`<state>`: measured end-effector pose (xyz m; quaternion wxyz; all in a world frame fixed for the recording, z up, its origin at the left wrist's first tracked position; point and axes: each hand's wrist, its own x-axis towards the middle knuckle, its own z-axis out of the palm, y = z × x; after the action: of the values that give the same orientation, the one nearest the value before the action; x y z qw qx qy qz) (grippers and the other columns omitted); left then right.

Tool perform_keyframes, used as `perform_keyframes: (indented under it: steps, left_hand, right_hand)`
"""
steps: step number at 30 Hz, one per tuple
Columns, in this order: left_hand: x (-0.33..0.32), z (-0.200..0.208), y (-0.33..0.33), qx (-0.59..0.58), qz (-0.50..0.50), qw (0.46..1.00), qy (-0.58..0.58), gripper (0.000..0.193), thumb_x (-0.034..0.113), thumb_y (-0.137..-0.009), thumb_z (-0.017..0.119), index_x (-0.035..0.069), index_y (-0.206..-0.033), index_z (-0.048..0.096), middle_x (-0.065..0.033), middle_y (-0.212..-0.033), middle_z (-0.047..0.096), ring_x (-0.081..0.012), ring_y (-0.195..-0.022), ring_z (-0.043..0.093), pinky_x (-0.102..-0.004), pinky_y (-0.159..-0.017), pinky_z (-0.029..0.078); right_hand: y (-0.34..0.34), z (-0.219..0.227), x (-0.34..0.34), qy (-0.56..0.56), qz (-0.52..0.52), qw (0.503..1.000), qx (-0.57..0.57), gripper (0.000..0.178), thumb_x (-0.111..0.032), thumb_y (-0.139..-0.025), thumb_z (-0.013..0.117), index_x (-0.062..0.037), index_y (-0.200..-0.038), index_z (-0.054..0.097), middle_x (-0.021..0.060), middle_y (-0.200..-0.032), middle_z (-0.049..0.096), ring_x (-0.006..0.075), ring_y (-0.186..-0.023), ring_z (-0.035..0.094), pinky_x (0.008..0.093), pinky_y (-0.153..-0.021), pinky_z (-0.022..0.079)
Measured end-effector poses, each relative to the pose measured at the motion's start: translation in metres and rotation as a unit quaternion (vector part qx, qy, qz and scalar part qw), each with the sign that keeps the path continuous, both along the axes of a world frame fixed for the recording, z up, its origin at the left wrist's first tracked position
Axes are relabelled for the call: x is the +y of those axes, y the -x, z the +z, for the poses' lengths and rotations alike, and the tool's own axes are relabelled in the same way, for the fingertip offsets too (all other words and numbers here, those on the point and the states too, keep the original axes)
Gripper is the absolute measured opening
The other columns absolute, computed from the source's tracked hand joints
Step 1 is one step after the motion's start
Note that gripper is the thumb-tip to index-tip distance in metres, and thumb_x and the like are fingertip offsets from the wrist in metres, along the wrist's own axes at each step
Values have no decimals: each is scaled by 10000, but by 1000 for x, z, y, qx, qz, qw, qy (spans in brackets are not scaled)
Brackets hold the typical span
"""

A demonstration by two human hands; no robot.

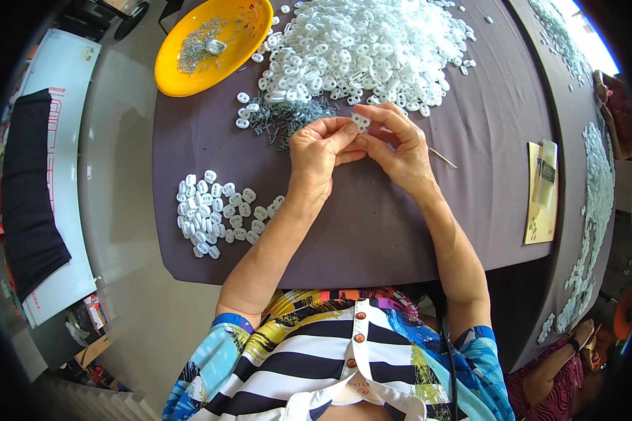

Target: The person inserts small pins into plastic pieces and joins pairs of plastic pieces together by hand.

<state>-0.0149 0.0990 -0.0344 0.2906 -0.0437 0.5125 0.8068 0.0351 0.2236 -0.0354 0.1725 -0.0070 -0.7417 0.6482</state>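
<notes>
Above the table, both of my hands hold one small white oval plastic piece with holes (360,121) between them. My left hand (317,153) pinches it from the left with thumb and fingertips. From the right, the thumb and fingers of my right hand (402,146) close on it. Just beyond the hands spreads a big heap of similar white pieces (372,52). Beside my left hand lies a loose pile of small grey metal bits (288,118), too small to tell their exact kind. A group of white pieces (207,210) rests left of my left forearm.
A yellow dish (244,59) with small metal bits sits at the far left. A thin stick (443,158) lies right of my right hand. Farther right are a tan pad (538,224) and a white device (545,186). More pieces cover a neighbouring table (593,203), near another person's arm (560,368).
</notes>
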Motion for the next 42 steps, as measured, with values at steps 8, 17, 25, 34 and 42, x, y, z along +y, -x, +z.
perform_keyframes:
  steps: [8, 17, 25, 34, 42]
  left_hand:
    - [0, 2, -3, -49, -8, 998, -50, 94, 74, -797, 593, -16, -826, 584, -116, -757, 628, -168, -658, 628, -300, -617, 540]
    - [1, 3, -4, -19, -31, 998, -41, 100, 86, -808, 583, -11, -829, 574, -109, -756, 624, -163, -647, 627, -287, -586, 538]
    - [3, 3, -3, 57, -27, 998, 4, 89, 42, -808, 575, -37, -845, 559, -116, -739, 617, -158, -618, 623, -266, -541, 538]
    - [5, 6, -5, 66, 1, 997, -31, 73, 5, -809, 540, -62, -837, 548, -143, -738, 613, -186, -623, 626, -285, -579, 546]
    - [3, 2, -4, 93, 1, 995, -26, 95, 22, -816, 547, -53, -873, 546, -145, -790, 613, -220, -704, 637, -323, -614, 558]
  right_hand:
    - [-1, 1, 0, -170, -56, 983, 44, 383, 42, -654, 631, -51, -1023, 587, 59, -876, 555, 145, -698, 571, 249, -615, 474]
    - [-2, 12, 6, -147, -4, 988, 53, 306, 24, -725, 594, -38, -1025, 595, 54, -863, 547, 129, -739, 530, 243, -659, 444]
    - [-4, 4, 10, -98, -6, 995, -14, 232, 39, -818, 490, 2, -1029, 579, 35, -853, 522, 86, -762, 515, 205, -662, 427]
    - [-5, 4, 2, 99, -44, 994, -31, 230, 33, -824, 518, 15, -1049, 558, -4, -847, 513, 60, -763, 520, 198, -689, 448]
    - [-4, 3, 1, 144, -45, 987, -49, 206, 25, -820, 532, 16, -1022, 567, 7, -851, 558, 62, -753, 536, 200, -684, 455]
